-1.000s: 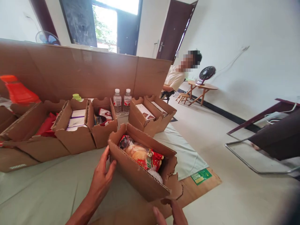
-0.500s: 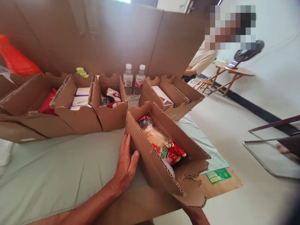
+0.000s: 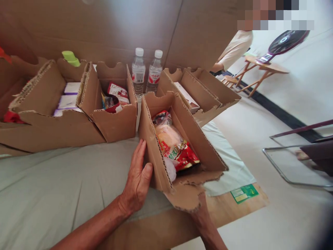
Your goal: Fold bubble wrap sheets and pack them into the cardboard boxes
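An open cardboard box (image 3: 153, 159) stands at the table's front edge, its near end torn into a ragged flap. Inside lie a red food packet (image 3: 182, 156) with a clear window and a crumpled whitish plastic piece (image 3: 170, 169). Flat against the box's left wall rests my left hand (image 3: 137, 178), fingers stretched and thumb apart, grasping nothing. My right hand (image 3: 201, 211) is at the torn front flap, which covers its fingers; mostly wrist and forearm show.
Left of the box is a row of cardboard bins (image 3: 114, 121) holding packets. Behind stand two water bottles (image 3: 138, 73) (image 3: 154, 73) and a tall cardboard panel (image 3: 117, 31). More bins (image 3: 205, 93) are at the right. Beyond are a seated person (image 3: 234, 48), a fan (image 3: 284, 41) and a metal-framed chair (image 3: 275, 166).
The box has moved back toward the gap between the bins, and its near end sits more level. Both hands have travelled with it. The view has shifted too.
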A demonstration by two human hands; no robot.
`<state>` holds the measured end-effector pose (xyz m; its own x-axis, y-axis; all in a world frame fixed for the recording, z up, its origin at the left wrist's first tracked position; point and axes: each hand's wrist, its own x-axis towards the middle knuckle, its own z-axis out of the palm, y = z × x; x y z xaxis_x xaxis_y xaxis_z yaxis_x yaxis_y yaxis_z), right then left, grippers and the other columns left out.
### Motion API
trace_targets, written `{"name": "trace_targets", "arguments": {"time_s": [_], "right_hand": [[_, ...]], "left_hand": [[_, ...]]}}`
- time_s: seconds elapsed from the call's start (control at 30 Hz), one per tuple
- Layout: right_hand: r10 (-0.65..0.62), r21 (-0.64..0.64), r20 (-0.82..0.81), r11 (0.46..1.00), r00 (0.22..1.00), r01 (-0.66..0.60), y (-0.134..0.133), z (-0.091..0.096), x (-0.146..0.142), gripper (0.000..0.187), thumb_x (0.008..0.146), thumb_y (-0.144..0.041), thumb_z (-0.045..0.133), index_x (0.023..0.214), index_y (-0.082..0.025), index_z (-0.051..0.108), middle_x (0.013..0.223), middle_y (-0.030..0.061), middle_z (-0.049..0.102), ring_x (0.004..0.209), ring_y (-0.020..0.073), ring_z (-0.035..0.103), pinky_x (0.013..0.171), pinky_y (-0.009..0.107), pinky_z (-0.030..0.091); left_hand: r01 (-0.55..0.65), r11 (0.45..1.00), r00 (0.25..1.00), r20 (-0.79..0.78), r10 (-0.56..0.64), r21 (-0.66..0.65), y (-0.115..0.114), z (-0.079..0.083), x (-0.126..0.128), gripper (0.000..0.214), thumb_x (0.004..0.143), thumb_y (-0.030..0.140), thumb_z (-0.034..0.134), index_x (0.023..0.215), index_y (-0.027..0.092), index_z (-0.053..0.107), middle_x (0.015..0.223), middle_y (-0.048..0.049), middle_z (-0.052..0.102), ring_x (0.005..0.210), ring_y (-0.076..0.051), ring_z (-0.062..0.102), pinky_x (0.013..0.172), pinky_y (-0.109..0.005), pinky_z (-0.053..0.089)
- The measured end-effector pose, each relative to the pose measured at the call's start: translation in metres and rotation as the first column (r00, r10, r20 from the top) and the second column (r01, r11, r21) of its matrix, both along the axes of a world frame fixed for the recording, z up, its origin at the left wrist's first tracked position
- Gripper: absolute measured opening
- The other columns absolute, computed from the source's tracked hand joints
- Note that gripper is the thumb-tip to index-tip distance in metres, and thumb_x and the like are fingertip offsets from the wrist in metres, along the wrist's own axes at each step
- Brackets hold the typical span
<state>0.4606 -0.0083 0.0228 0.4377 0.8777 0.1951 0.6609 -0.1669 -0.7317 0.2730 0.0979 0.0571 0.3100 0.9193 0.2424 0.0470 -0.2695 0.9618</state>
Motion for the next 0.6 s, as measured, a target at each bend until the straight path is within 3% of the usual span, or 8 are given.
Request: {"name": "trace_targets", "arguments": {"time_s": [0.2, 0.33, 0.5, 0.6], "right_hand": [[0.076, 0.007, 0.197, 0.997, 0.978, -0.079, 0.087, 0.044, 0.0, 0.036, 0.082, -0.048, 0.067, 0.102, -0.02, 0.06, 0.088, 0.0086, 0.073, 0.076, 0.0248, 0.068, 0.068, 0.035, 0.053], [0.069, -0.026, 0.224, 0.998, 0.972, -0.065, 0.127, 0.054, 0.008, 0.024, 0.086, -0.04, 0.064, 0.099, -0.019, 0.063, 0.091, 0.01, 0.076, 0.08, 0.0262, 0.071, 0.074, 0.037, 0.052], [0.082, 0.009, 0.148, 0.996, 0.986, -0.084, 0.118, 0.049, 0.026, 0.022, 0.089, -0.036, 0.057, 0.1, -0.02, 0.068, 0.089, 0.0076, 0.078, 0.079, 0.0218, 0.071, 0.074, 0.034, 0.054], [0.008, 0.032, 0.119, 0.999, 0.993, -0.012, 0.105, 0.048, 0.047, 0.027, 0.091, -0.041, 0.055, 0.098, -0.018, 0.069, 0.084, 0.0079, 0.077, 0.069, 0.0201, 0.069, 0.066, 0.033, 0.055]], "left_hand": [[-0.029, 0.999, 0.999, -0.021, 0.028, -0.031, 0.007, -0.014, -0.001, 0.061, 0.105, 0.05, 0.037, 0.161, 0.031, 0.024, 0.169, -0.005, 0.028, 0.155, -0.029, 0.026, 0.127, -0.051, 0.022], [-0.007, 0.998, 0.992, -0.123, -0.001, -0.066, 0.011, -0.024, -0.003, 0.069, 0.102, 0.047, 0.046, 0.162, 0.025, 0.02, 0.169, -0.0117, 0.025, 0.155, -0.032, 0.026, 0.125, -0.057, 0.023], [-0.058, 0.994, 0.977, -0.21, 0.038, -0.091, 0.015, -0.03, -0.006, 0.071, 0.097, 0.041, 0.056, 0.159, 0.027, 0.027, 0.166, -0.0142, 0.031, 0.15, -0.035, 0.035, 0.12, -0.06, 0.032], [-0.117, 0.992, 0.964, -0.248, 0.1, -0.055, 0.018, -0.028, -0.005, 0.066, 0.094, 0.036, 0.057, 0.155, 0.025, 0.033, 0.16, -0.0153, 0.04, 0.14, -0.034, 0.048, 0.106, -0.053, 0.05]]}}
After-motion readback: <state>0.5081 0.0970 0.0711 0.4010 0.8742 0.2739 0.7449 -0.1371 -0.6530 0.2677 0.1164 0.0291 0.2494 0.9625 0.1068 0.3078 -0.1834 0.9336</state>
